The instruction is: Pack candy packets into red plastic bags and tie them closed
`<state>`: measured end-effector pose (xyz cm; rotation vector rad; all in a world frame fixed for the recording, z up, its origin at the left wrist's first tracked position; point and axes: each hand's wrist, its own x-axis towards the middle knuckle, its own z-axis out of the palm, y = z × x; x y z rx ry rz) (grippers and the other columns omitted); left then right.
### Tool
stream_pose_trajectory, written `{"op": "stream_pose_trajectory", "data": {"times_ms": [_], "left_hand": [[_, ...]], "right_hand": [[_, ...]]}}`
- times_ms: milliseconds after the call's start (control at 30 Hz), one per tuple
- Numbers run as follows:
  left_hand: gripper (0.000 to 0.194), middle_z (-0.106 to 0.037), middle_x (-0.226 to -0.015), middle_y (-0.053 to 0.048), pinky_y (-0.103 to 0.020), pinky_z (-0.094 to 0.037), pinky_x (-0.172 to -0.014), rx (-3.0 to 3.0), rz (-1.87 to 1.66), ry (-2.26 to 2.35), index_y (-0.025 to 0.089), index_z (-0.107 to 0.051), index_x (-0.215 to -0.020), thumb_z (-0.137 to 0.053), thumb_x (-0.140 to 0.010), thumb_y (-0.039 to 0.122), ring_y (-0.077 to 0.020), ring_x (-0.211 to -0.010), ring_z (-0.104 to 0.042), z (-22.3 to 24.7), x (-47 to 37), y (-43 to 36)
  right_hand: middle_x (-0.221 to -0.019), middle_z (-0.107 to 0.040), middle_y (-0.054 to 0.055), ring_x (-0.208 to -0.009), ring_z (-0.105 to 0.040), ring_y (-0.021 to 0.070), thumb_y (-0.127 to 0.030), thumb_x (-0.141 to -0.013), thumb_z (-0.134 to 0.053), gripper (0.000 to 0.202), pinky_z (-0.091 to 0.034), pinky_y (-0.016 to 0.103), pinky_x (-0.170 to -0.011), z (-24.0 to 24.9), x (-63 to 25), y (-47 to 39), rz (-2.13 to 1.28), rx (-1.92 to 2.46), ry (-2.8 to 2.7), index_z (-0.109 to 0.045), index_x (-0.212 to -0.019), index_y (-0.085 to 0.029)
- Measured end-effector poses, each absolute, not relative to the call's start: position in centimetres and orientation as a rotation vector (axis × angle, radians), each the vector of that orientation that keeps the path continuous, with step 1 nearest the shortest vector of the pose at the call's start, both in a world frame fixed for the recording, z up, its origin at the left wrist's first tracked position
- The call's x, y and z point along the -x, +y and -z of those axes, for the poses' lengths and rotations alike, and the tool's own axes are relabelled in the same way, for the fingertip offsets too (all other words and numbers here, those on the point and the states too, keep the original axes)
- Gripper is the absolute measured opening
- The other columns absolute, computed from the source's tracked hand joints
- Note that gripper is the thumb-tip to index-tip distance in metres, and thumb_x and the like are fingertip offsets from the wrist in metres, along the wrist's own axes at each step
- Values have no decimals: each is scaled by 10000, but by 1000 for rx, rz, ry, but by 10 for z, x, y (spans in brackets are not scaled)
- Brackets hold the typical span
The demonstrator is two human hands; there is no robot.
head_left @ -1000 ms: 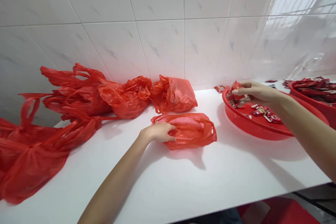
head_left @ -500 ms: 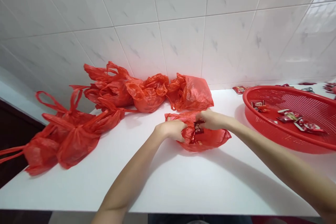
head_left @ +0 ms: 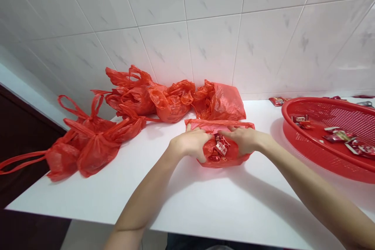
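Observation:
An open red plastic bag [head_left: 225,163] lies on the white table, with red wrapped packets [head_left: 222,144] showing in its mouth. My left hand [head_left: 191,142] is at the bag's left side, its thumb and fingers apart and partly inside the opening. On the right side my right hand [head_left: 244,137] reaches in over the rim, fingers spread toward the packets. Some fingertips of both hands are hidden by the bag.
Several filled red bags [head_left: 172,105] line the wall and the left side of the table [head_left: 164,207]. To the right stands a red mesh basket [head_left: 325,154] with a few wrapped packets. More packets [head_left: 277,101] lie behind it.
My fingers have spread, and the bag's mouth is wider, with the packets more exposed. My right hand has moved slightly right and down. The view has shifted a little left.

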<state>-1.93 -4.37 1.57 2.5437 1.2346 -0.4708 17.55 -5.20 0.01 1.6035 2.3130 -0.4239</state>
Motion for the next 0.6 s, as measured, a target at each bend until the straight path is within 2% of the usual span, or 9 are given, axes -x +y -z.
{"op": "stream_pose_trajectory", "data": {"times_ms": [100,167,267,333,400,467,600], "left_hand": [[581,-672,-1130,-86,-568,-275,-1156,-2535,458,1277,243,-617,-1218,-728,-653,319,-360,-1212,-546,-21,22,-50],[604,-640,-1231,-98,-602,-187,-1196,-2522,418,1329,248,-601,-1251,-728,-669,346,-382,-1309,-482,-25,25,-52],[648,-520,-1436,-115,-621,-124,-1213,-2530,320,1414,263,-544,-1338,-705,-717,355,-408,-1449,-326,-33,30,-56],[697,-384,-1562,-115,-609,-155,-1210,-2542,242,1480,284,-467,-1426,-672,-761,325,-412,-1504,-218,-39,34,-59],[731,-287,-1615,-109,-585,-193,-1206,-2561,159,1533,298,-391,-1490,-627,-798,278,-409,-1520,-174,-44,37,-62],[710,-320,-1587,-109,-563,-238,-1191,-2585,102,1549,297,-386,-1493,-593,-815,253,-411,-1498,-218,-47,39,-66],[535,-514,-1420,-111,-510,-307,-1151,-2562,162,1522,252,-527,-1349,-569,-816,271,-391,-1415,-345,-44,40,-69]], "right_hand": [[-1580,-420,171,-1438,-412,409,-62,-632,-695,1058,-476,481,-1005,-7,-173,-58,338,-1569,2280,-321,-1591,-306],[-1528,-478,184,-1416,-434,410,-77,-648,-697,1027,-471,468,-1008,-16,-176,-61,291,-1602,2309,-331,-1590,-261],[-1436,-560,169,-1302,-548,383,-75,-690,-673,930,-522,369,-865,-31,-185,-64,262,-1717,2402,-386,-1556,-256],[-1385,-596,137,-1219,-606,353,-49,-717,-622,857,-517,305,-740,-40,-192,-66,254,-1779,2473,-430,-1516,-291],[-1333,-624,111,-1169,-631,333,-40,-745,-583,790,-499,282,-687,-46,-197,-69,264,-1817,2524,-463,-1476,-314],[-1281,-647,104,-1150,-636,331,-67,-779,-584,718,-503,292,-699,-50,-200,-72,289,-1839,2538,-485,-1446,-311],[-1181,-683,96,-1073,-658,327,-167,-823,-627,549,-503,307,-694,-47,-204,-76,345,-1808,2530,-566,-1351,-302]]}}
